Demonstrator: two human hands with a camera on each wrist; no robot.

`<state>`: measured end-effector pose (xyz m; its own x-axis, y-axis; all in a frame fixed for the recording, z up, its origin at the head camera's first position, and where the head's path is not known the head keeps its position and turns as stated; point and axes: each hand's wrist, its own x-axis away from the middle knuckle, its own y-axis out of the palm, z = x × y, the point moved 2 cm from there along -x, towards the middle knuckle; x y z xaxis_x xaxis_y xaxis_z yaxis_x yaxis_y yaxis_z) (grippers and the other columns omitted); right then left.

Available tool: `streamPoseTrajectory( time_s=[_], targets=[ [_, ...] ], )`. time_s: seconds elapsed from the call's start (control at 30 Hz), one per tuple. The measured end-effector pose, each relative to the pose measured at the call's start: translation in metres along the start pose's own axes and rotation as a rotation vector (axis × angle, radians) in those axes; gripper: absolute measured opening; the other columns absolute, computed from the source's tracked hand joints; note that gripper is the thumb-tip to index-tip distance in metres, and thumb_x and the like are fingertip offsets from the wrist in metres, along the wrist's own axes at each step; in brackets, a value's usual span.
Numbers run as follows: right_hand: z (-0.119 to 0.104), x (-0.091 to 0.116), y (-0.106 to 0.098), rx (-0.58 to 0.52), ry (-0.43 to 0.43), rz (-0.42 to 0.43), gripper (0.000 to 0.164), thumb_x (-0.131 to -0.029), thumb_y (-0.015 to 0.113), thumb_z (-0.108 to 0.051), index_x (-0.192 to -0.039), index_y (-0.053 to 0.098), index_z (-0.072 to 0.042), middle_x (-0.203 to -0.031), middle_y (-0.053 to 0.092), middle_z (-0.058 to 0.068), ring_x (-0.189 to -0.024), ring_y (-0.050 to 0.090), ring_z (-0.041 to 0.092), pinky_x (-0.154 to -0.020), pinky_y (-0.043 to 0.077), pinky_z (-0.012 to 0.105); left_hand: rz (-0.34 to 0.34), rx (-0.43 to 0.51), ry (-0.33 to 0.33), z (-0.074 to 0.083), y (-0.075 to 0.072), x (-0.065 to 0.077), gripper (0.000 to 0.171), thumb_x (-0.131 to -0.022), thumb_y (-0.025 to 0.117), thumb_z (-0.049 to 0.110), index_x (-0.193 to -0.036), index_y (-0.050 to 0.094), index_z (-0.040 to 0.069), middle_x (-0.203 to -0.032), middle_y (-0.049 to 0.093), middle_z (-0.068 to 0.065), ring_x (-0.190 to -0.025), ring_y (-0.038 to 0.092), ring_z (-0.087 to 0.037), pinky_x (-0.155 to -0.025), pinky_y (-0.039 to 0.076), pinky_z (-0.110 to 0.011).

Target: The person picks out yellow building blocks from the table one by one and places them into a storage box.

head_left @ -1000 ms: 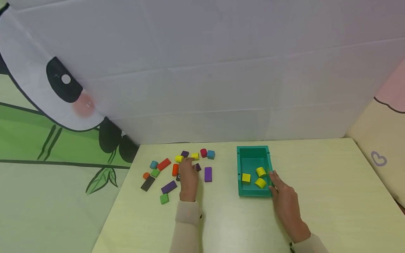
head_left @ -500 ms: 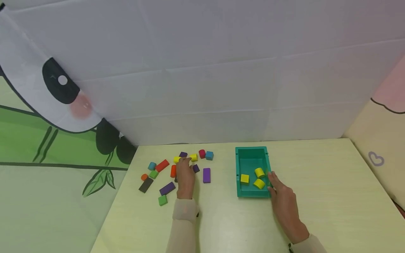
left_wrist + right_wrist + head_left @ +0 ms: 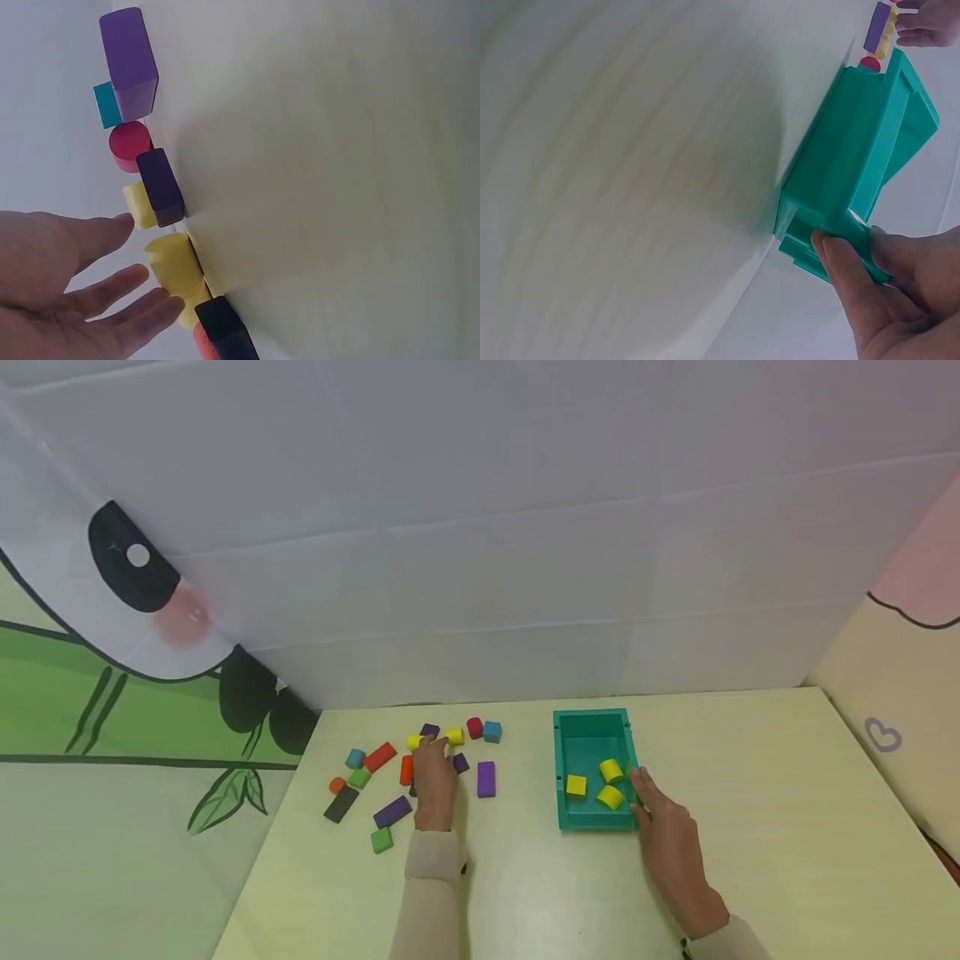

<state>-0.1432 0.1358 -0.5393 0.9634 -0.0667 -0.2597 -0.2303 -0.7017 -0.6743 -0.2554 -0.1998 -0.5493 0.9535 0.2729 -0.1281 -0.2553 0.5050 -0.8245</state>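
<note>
In the head view my left hand is low among scattered wooden blocks at the left of the table. The left wrist view shows its thumb and fingers spread apart around a yellow cylinder, with a second yellow cylinder beyond the thumb. A dark purple block stands in front of that one. My right hand grips the near right edge of a teal box, its thumb over the rim. Inside lie a yellow cube and two yellow cylinders.
Around the left hand lie a long purple block, a blue cube, a crimson cylinder, a red block, a black block and a green cube. A white curtain rises behind the table.
The whole head view has shifted slightly left. My left hand stays among the blocks by the yellow cylinders, and my right hand stays on the box.
</note>
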Motion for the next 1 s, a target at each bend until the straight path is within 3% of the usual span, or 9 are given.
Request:
streamPoseTrajectory(
  time_s=[0.17,0.4,0.7,0.8,1.0],
  targets=[
    [0.000,0.001,0.001,0.002,-0.004,-0.005,0.058,-0.091,0.074,0.011,-0.146,0.055,0.006,-0.149,0.054,0.024,-0.100,0.069,0.052,-0.054,0.053,0.025,-0.007,-0.054,0.018,-0.004,0.000,-0.001,0.030,-0.101,0.062,-0.006,-0.130,0.069,-0.008,-0.143,0.058,-0.027,-0.127,0.054,-0.048,-0.109,0.053,-0.052],
    [-0.001,0.002,0.001,0.011,-0.011,0.007,0.058,-0.090,0.075,0.011,-0.144,0.056,0.007,-0.149,0.055,0.024,-0.114,0.065,0.052,-0.065,0.061,0.038,0.009,-0.056,0.028,-0.006,-0.004,-0.005,0.030,-0.099,0.055,-0.013,-0.124,0.072,-0.011,-0.131,0.061,-0.028,-0.117,0.055,-0.047,-0.099,0.057,-0.050],
    [-0.001,0.001,0.000,0.012,-0.009,0.008,0.058,-0.090,0.075,0.011,-0.145,0.055,0.007,-0.149,0.054,0.024,-0.118,0.063,0.050,-0.078,0.062,0.051,0.057,-0.012,0.036,-0.009,-0.009,-0.005,0.028,-0.094,0.054,-0.018,-0.112,0.075,-0.012,-0.123,0.059,-0.028,-0.111,0.056,-0.047,-0.095,0.056,-0.051],
    [-0.001,0.000,0.000,0.014,-0.011,0.012,0.058,-0.090,0.075,0.011,-0.145,0.056,0.007,-0.149,0.055,0.024,-0.118,0.063,0.050,-0.078,0.062,0.051,0.049,-0.004,0.027,-0.009,-0.009,-0.006,0.026,-0.092,0.057,-0.018,-0.109,0.075,-0.011,-0.117,0.061,-0.029,-0.109,0.057,-0.047,-0.095,0.056,-0.051],
    [-0.001,0.000,0.000,0.028,0.003,0.002,0.058,-0.091,0.075,0.010,-0.145,0.055,0.006,-0.150,0.054,0.023,-0.118,0.063,0.050,-0.078,0.062,0.052,0.021,-0.074,0.020,-0.010,-0.007,-0.012,0.022,-0.088,0.064,-0.017,-0.103,0.077,-0.008,-0.101,0.067,-0.028,-0.100,0.061,-0.046,-0.089,0.057,-0.050]
  ],
)
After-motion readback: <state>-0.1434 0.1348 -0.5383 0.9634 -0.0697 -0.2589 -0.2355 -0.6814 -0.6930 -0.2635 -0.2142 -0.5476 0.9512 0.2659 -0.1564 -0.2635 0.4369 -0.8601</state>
